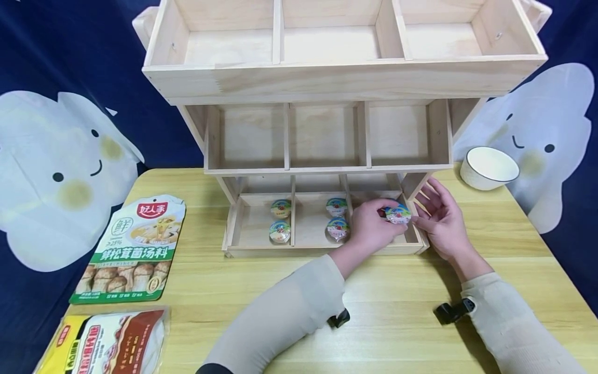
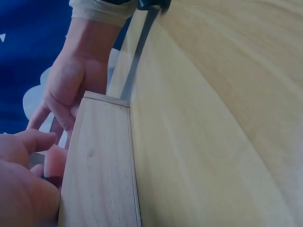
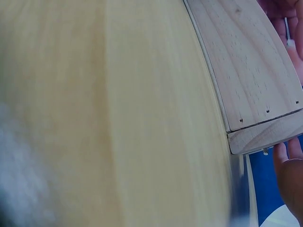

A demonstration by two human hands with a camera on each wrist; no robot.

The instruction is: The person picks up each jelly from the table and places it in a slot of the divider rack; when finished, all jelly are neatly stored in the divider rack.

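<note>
My left hand reaches into the right compartment of the lowest wooden tray. It pinches a small jelly cup with a colourful printed lid. Just outside the tray's right end, my right hand has its fingers spread and loosely bent, with the thumb near that cup; it holds nothing visible. Two similar cups sit in the left compartment, and two more cups in the middle one. The left wrist view has the left hand behind the tray wall, its cup mostly hidden.
Above the lowest tray rise a middle tray and a top tray, overhanging the hands. A white bowl stands at the right. On the left lie a mushroom soup seasoning pouch and a plastic-wrapped packet.
</note>
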